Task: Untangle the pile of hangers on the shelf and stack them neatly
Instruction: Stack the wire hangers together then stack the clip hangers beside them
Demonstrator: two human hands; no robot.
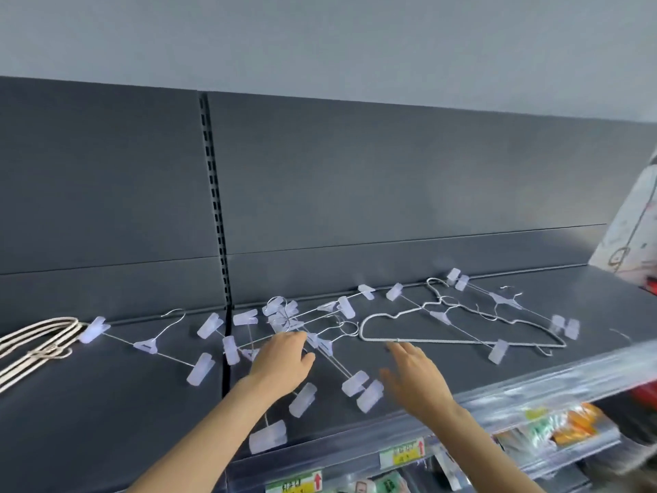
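A: Although a small stack of beige hangers [35,341] already lies nested at the far left of the dark shelf [106,403], isn't most of the job still ahead?

B: I'd judge so. The tangle of clip hangers [284,322] sits in the middle of the shelf against the back panel [355,190], wires crossed and hooks caught in each other. One clip hanger [149,345] lies on its own between the stack and the knot, so it may count as freed, but it isn't stacked.

A: And to the right?

B: A grey wire hanger [462,336] lies flat there, overlapped by more clip hangers [505,304] near the back. Those look loosely crossed rather than knotted.

A: What are the hands doing?

B: The left hand [281,364] reaches into the knot, fingers curled down onto the wires; whether they actually pinch one I can't tell. The right hand [416,375] hovers above the shelf just beside the grey hanger, fingers spread, holding nothing, and blurred.

A: Any containers?

B: None on this shelf. Below its clear price rail [533,396] there are packaged goods [576,425] on a lower tier, too blurred to name.
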